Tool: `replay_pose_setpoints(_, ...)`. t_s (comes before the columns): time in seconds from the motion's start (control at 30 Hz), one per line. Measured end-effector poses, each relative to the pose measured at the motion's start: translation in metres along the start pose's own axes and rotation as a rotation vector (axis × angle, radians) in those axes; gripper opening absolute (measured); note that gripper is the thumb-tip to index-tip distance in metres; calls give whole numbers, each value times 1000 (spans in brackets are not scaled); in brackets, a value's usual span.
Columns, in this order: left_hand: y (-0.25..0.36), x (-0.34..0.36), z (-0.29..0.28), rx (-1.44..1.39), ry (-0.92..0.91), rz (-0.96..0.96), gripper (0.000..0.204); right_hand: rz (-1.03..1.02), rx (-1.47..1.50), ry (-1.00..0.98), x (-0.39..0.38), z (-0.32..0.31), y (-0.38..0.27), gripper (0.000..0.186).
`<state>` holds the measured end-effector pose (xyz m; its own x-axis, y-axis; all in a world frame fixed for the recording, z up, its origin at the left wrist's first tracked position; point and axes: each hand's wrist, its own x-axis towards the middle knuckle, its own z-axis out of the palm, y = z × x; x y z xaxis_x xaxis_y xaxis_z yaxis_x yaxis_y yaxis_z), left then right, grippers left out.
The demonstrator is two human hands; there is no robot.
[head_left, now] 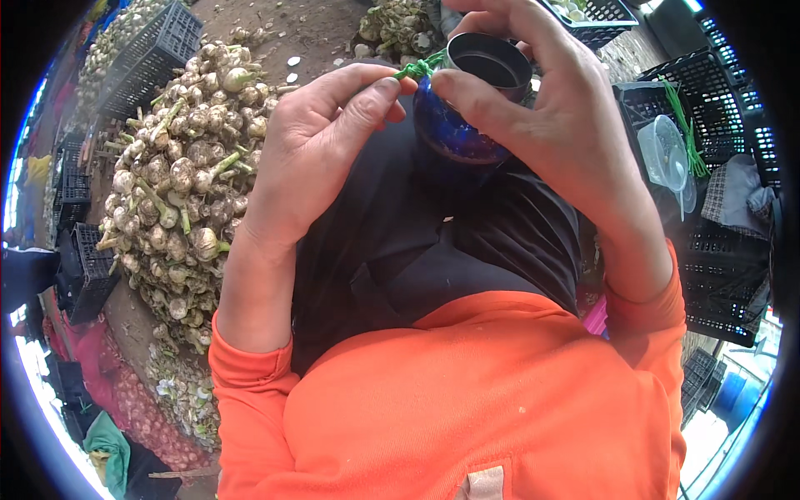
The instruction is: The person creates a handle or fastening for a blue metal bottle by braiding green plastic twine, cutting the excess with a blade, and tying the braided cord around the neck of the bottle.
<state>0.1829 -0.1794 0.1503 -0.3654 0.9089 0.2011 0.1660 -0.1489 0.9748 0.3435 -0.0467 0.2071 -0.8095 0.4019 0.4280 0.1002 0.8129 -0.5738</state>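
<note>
Above my lap, a dark blue, light-speckled flask [450,133] stands upright, with a round, dark, metal-rimmed top [492,60] facing up. My right hand [567,112] grips this top, thumb across the near side and fingers round the far side. A knotted green cord [419,68] runs from the flask's left side. My left hand [321,137] pinches the cord between thumb and forefinger. The flask's lower part blends into my dark trousers [392,242], so I cannot tell what it rests on.
To my left lies a large heap of garlic bulbs [187,175], with black crates [154,54] beyond. At right, black crates [700,92] hold a clear plastic container [664,150], green cords [687,125] and a checked cloth [737,196]. Another garlic pile [396,29] lies ahead.
</note>
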Motion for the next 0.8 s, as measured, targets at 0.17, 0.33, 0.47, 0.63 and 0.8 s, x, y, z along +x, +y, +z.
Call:
replay_pose_setpoints(0.17,0,-7,1,15,31,-33,21,-139,-35,46,-3,1,6,49)
replay_pose_setpoints(0.33,22,-28,3,219,96,-13,21,-137,18,67,-8,1,-4,42)
replay_pose_setpoints(0.47,31,-28,-4,266,80,-166,22,-193,-105,132,-17,0,-12,38)
replay_pose_setpoints(0.63,-13,19,-12,-78,11,-198,25,-341,-76,186,-14,10,-1,36)
replay_pose_setpoints(0.8,-6,79,27,-358,-210,-174,21,-375,-73,247,-15,8,6,37)
